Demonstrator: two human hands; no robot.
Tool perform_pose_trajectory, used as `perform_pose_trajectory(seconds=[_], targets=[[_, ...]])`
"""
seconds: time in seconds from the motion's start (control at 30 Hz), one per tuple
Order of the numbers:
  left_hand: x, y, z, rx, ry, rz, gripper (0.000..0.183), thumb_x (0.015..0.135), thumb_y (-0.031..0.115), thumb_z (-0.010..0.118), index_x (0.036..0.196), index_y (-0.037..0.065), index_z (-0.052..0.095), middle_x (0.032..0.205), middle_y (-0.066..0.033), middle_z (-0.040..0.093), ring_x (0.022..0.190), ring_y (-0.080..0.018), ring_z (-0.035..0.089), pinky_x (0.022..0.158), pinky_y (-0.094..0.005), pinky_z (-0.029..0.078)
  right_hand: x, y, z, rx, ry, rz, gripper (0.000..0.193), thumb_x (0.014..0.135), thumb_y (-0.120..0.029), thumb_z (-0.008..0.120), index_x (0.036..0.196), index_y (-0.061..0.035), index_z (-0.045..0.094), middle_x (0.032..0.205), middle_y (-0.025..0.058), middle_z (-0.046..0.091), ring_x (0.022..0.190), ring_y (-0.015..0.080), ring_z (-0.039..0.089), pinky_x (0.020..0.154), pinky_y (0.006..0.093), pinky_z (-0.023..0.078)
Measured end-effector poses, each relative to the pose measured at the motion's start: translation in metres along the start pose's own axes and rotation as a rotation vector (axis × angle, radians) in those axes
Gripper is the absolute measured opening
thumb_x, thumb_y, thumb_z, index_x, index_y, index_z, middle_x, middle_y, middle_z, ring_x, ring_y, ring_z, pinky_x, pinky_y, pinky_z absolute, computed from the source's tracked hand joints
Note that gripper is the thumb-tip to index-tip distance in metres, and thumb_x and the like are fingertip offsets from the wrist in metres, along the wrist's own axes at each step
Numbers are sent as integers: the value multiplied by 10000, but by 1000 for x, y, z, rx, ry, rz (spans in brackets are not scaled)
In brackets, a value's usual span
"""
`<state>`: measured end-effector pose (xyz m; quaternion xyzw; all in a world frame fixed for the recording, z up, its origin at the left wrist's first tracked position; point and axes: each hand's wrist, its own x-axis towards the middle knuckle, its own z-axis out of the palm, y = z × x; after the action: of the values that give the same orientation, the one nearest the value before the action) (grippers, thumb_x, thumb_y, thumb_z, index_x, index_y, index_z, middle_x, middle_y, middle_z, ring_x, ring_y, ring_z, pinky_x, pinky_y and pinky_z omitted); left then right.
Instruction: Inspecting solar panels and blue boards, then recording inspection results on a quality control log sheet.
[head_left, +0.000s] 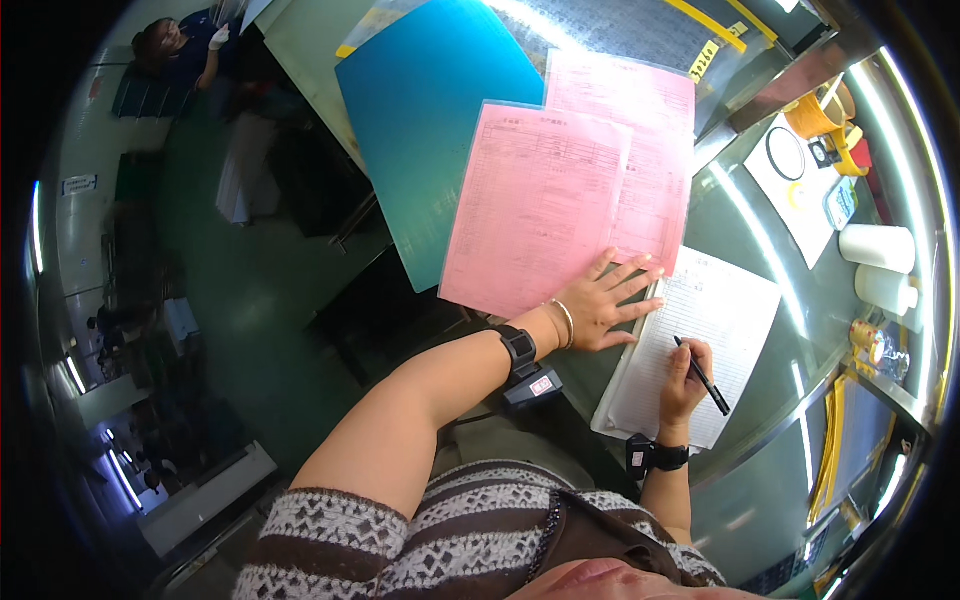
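Note:
My right hand (685, 380) grips a black pen (712, 388) over a lined notebook (735, 320) that lies open and slanted on the desk. The page carries small writing near its top. With fingers spread, my left hand (603, 305) rests flat at the notebook's left edge, its fingertips on the lower part of the pink printed forms. One pink form (535, 210) in a clear sleeve overlaps a second pink form (620, 85) behind it. Beneath them, to the left, lies a blue folder or board (420, 110).
Along the right side stand two white rolls or bottles (876, 247), an orange container (815, 115) and a white sheet (785, 180) with a black ring. A dark metal bar (800, 75) crosses at upper right. Another person (180, 50) is at the far upper left.

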<state>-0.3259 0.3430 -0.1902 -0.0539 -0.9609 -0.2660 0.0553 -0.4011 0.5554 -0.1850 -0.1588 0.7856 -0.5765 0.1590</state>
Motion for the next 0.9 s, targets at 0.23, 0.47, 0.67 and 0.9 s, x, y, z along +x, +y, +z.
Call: perform_pose_trajectory(seconds=[0.23,0.47,0.67,0.9], targets=[[0,-1,2,-8,21,-2,624,808,470,589,1356,214,435,1494,-113,269,1390,-312,202,1089,-556,123,0,1,-2,61,-65,8,105,963,-104,492,986,-12,536,835,-10,497,707,37,465,632,159,392],[-1,-2,2,-14,25,-11,619,806,478,591,1346,213,446,1496,-109,267,1393,-300,201,1095,-551,105,0,1,1,45,-66,-9,99,963,-90,487,993,-12,538,859,-9,501,715,33,469,639,158,399],[-2,-1,1,-4,29,-7,616,803,476,597,1340,210,454,1492,-110,274,1392,-299,204,1095,-551,110,0,-3,5,43,4,-17,138,947,-117,522,945,15,562,778,1,505,677,60,439,604,189,367],[-1,-1,-2,-6,26,-7,622,804,475,598,1346,208,447,1490,-115,277,1392,-302,205,1095,-551,113,0,-1,5,43,0,-18,131,942,-107,523,948,16,568,790,6,507,678,63,438,609,189,369]])
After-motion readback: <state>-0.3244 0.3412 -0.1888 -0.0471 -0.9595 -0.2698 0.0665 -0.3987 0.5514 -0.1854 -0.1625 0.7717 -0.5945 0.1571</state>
